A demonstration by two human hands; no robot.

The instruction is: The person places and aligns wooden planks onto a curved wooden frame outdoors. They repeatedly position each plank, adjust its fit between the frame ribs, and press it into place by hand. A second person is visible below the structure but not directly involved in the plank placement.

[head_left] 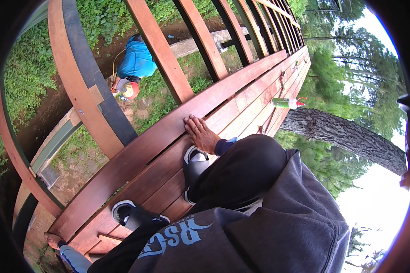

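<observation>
A long reddish-brown wooden board [136,159] runs along the outer edge of the deck, with a dark gap between it and the board behind. My right hand [201,133] lies on this board with its fingers stretched out, beside my shoe and in front of my bent knee. At the lower left, my left hand [53,240] grips the near end of the same board; its fingers are partly hidden there. A short strip of wood [105,240] lies on the deck near my left shoe.
A white and green bottle [283,103] with a red nozzle lies on the deck boards further along. Bare joists [161,50] with open gaps extend past the board. Down below, a person in a blue shirt [136,59] bends over the ground. A tree trunk [346,136] stands beside the deck.
</observation>
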